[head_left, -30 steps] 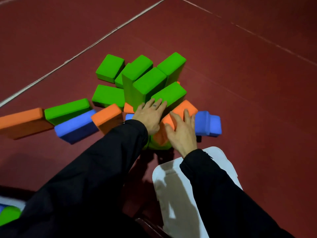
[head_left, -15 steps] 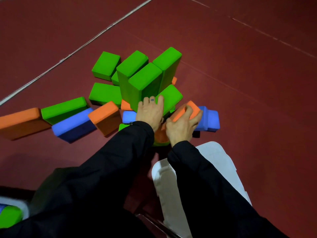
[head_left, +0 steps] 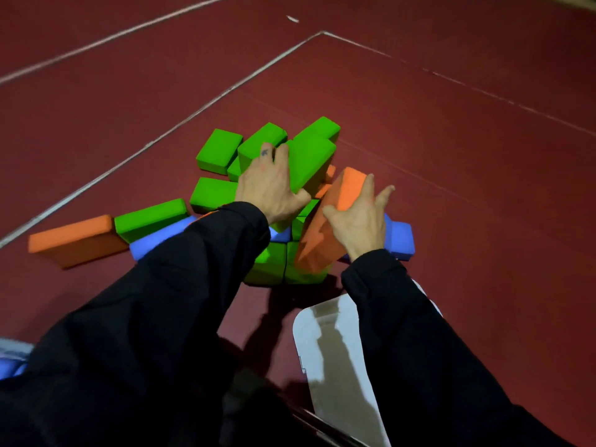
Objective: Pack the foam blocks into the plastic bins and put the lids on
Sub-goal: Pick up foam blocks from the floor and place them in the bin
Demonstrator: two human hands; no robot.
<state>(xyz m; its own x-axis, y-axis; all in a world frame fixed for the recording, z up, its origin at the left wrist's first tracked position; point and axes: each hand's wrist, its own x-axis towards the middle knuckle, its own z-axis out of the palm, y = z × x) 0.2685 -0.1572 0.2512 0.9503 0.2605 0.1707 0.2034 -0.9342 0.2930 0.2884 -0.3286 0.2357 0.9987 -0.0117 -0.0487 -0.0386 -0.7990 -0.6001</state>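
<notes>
While no writing is readable, my left hand [head_left: 269, 188] grips a tilted green block [head_left: 311, 162]; my right hand [head_left: 361, 221] clasps a tilted orange block [head_left: 346, 188].

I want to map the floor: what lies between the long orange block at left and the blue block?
In the head view, a green block lies between them, touching both.

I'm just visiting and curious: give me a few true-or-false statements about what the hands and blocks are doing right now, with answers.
1. The right hand holds a tilted orange block. True.
2. The left hand grips a blue block. False: it grips a green block.
3. A white lid lies on the floor near the person. True.
4. The floor is green. False: it is dark red with white lines.
</notes>
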